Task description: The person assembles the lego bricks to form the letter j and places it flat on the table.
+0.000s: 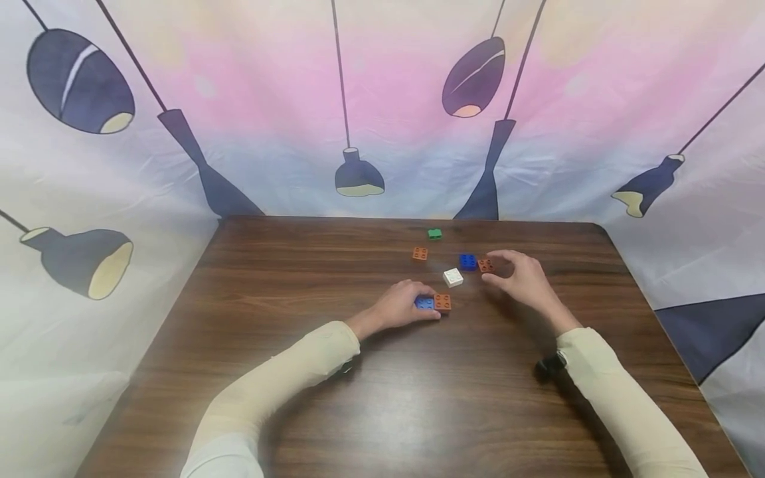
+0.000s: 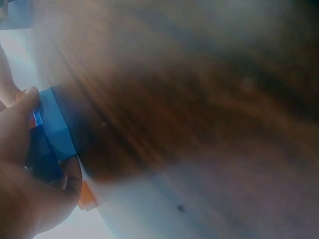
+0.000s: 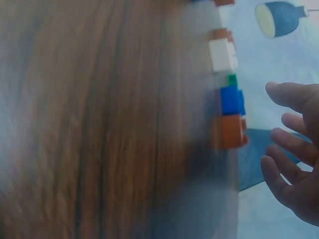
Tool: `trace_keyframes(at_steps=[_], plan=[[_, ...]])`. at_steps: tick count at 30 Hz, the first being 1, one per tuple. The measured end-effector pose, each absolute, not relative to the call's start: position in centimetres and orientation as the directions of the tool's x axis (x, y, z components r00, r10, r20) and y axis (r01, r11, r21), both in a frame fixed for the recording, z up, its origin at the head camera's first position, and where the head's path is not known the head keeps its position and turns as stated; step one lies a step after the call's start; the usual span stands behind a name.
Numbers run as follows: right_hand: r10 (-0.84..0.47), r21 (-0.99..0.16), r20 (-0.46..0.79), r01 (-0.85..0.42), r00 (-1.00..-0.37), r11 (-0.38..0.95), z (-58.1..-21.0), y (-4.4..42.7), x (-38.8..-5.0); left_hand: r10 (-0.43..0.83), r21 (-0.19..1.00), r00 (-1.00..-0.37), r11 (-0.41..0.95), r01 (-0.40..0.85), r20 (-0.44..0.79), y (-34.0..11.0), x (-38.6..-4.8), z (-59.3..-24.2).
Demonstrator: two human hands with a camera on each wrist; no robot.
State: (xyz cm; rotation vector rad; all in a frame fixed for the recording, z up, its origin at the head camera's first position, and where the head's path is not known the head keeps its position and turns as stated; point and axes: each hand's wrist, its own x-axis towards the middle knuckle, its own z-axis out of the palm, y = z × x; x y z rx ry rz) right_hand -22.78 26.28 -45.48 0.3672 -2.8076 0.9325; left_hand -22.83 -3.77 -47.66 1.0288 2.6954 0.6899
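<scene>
My left hand (image 1: 402, 304) pinches a blue toy brick (image 1: 425, 303) between thumb and fingers. Right beside that brick is an orange brick (image 1: 442, 302); whether the two are joined cannot be told. In the left wrist view the blue brick (image 2: 56, 124) shows between the fingertips. My right hand (image 1: 526, 282) hovers with thumb and fingers spread around another orange brick (image 1: 486, 265). The right wrist view shows those fingers (image 3: 294, 144) loosely bent, with a gap between them and the orange brick (image 3: 232, 132). A dark blue brick (image 1: 468, 262) sits against that orange one.
A white brick (image 1: 453, 277) lies between the hands. Farther back are an orange brick (image 1: 420, 253) and a green brick (image 1: 434, 234). All stand on a brown wooden table (image 1: 299, 265), with a lamp-patterned cloth (image 1: 287, 133) hanging behind its far edge.
</scene>
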Motion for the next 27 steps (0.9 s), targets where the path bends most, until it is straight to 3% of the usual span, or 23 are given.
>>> trace_keyframes(at_steps=[15, 27], plan=[[-0.171, -0.576, 0.077, -0.184, -0.982, 0.797, -47.0, 27.5, -24.7, 0.658, 0.498, -0.753, 0.657, 0.566, -0.012, -3.7, -22.9, -47.6], [-0.185, -0.586, 0.079, -0.196, -0.980, 0.786, -47.7, 26.9, -25.2, 0.655, 0.501, -0.756, 0.656, 0.564, -0.006, -3.8, -22.8, -47.8]])
